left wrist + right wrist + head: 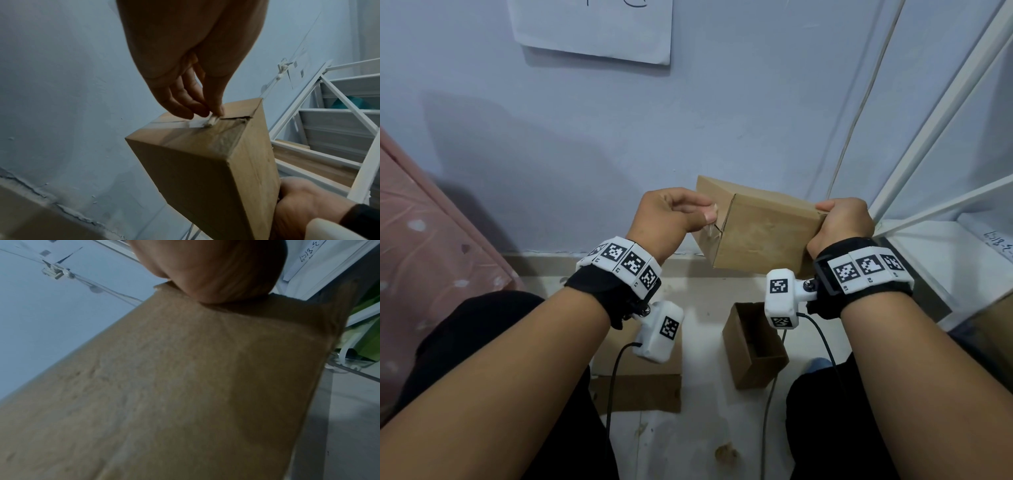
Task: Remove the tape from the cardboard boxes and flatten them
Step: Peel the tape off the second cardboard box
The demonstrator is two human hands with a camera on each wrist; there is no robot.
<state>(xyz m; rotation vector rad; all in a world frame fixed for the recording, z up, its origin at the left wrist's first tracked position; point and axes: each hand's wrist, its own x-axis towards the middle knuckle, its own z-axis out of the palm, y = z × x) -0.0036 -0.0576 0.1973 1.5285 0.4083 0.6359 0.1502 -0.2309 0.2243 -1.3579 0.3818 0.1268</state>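
I hold a closed brown cardboard box (763, 233) in the air in front of a blue wall. My right hand (839, 222) grips its right end, thumb on top. My left hand (681, 212) pinches a curled strip of clear tape (212, 121) at the seam of the box's left end (197, 129), where part of the tape is lifted from the flaps. In the right wrist view the box's broad side (185, 386) fills the frame under my right hand (216, 275), whose fingers are hidden.
On the floor below stand an open cardboard box (755, 346) and flat cardboard pieces (640, 387). A white shelf frame (941, 164) rises at the right, a pink patterned cloth (424, 240) lies at the left. Wrist camera cables (616, 373) hang between my knees.
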